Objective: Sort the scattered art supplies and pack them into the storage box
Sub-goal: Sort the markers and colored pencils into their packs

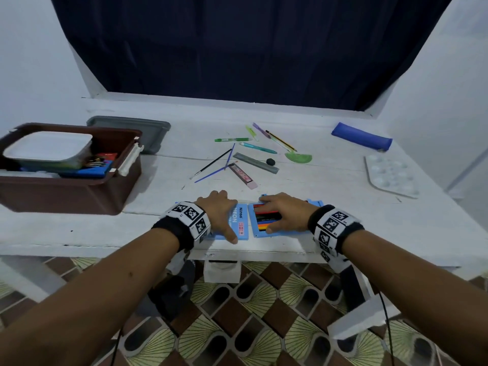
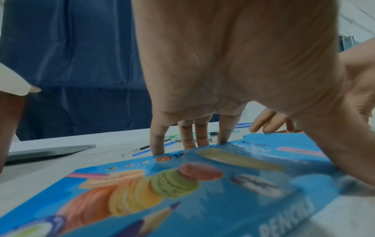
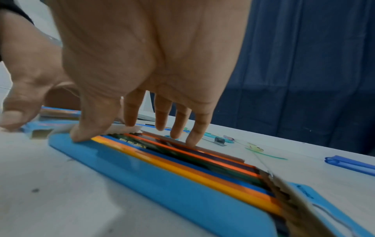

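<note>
Two blue coloured-pencil boxes lie side by side near the table's front edge. My left hand (image 1: 219, 215) lies over the closed left box (image 1: 241, 224), straight fingers (image 2: 158, 144) reaching its far edge and the thumb at its near edge. The printed lid (image 2: 202, 192) shows under the palm. My right hand (image 1: 282, 215) rests with spread fingers (image 3: 194, 136) on the row of pencils (image 3: 182, 155) in the open right box (image 1: 260, 233), its thumb on the blue front strip (image 3: 162, 176). The brown storage box (image 1: 79, 196) stands at the left and holds a white-lidded container (image 1: 50, 149).
A grey lid (image 1: 148, 130) lies behind the storage box. Mid-table are scattered pens (image 1: 237, 140), brushes (image 1: 211, 165), a grey ruler (image 1: 256, 163), a black eraser (image 1: 270, 161) and a green protractor (image 1: 299, 157). A blue pencil case (image 1: 361, 137) and a white palette (image 1: 390, 175) sit right.
</note>
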A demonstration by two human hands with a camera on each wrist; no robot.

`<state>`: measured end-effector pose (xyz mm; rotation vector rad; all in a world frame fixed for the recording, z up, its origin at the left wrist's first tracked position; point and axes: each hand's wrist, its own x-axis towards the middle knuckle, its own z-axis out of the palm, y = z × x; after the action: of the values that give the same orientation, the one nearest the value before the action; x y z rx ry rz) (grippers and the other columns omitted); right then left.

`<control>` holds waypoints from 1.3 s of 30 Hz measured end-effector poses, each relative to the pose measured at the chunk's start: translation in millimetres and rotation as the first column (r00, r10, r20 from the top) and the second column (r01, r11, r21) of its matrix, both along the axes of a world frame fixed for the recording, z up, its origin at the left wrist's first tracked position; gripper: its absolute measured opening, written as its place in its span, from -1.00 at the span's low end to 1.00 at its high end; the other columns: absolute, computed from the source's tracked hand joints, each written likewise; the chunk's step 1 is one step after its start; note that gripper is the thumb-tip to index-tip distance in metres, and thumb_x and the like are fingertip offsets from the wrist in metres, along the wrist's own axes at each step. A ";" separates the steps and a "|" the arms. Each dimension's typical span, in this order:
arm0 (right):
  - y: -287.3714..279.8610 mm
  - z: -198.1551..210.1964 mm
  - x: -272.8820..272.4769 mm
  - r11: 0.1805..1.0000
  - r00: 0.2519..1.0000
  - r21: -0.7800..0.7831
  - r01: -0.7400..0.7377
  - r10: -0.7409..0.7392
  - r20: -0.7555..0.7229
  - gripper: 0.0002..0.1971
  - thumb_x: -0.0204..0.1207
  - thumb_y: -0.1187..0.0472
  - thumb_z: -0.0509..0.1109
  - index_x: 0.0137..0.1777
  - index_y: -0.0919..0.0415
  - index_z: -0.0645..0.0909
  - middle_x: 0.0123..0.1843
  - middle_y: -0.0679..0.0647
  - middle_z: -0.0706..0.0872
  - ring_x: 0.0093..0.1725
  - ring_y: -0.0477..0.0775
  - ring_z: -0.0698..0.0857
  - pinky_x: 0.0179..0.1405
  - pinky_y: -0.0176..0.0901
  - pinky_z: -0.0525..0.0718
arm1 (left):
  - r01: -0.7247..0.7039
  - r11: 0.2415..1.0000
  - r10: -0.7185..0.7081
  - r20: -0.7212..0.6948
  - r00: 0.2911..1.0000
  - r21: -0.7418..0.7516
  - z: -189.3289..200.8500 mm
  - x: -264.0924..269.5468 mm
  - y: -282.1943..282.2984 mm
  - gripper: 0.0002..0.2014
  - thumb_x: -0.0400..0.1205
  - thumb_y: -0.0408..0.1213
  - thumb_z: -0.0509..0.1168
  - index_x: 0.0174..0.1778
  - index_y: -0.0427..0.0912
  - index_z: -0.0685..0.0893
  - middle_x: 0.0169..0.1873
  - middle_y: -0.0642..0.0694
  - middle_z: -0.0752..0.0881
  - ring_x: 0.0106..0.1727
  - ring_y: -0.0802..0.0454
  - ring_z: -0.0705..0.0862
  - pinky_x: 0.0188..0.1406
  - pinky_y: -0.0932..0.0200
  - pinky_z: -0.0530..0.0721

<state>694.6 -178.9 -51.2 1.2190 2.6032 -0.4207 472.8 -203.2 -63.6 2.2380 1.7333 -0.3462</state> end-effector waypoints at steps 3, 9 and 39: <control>1.5 -1.2 -1.4 0.999 0.998 0.009 -0.051 0.050 0.026 -0.30 0.57 -0.11 0.42 0.67 -0.16 0.24 0.71 0.13 0.21 0.58 0.23 0.29 0.52 0.09 0.31 | -0.003 1.000 0.003 0.004 1.000 -0.008 -2.3 -1.0 2.3 -0.10 0.18 0.40 0.51 0.36 0.06 0.42 0.12 -0.04 0.43 0.25 -0.03 0.41 0.17 -0.13 0.60; 3.5 -1.6 -1.9 0.990 0.991 0.092 -0.102 0.093 0.098 -0.30 0.50 -0.25 0.42 0.62 -0.23 0.29 0.71 0.17 0.16 0.56 0.24 0.29 0.50 0.08 0.36 | 0.002 1.000 -0.002 0.005 1.000 -0.027 -3.9 -2.4 4.7 -0.07 0.19 0.40 0.51 0.42 0.06 0.39 0.15 -0.05 0.42 0.29 -0.03 0.39 0.21 -0.17 0.59; 7.8 -9.5 -5.8 1.000 0.992 0.016 0.017 -0.015 -0.126 -0.32 0.34 -0.19 0.59 0.46 -0.05 0.58 0.39 0.04 0.52 0.29 0.06 0.38 0.17 -0.15 0.45 | 0.042 0.998 -0.045 0.065 0.997 0.035 -7.2 0.0 11.2 -0.13 0.14 0.47 0.45 0.28 0.07 0.48 0.04 -0.02 0.44 0.21 -0.01 0.41 0.18 -0.13 0.54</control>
<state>688.9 -171.0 -60.7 1.2579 2.7093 -0.4957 472.9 -192.1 -70.8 2.2871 1.6716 -0.2518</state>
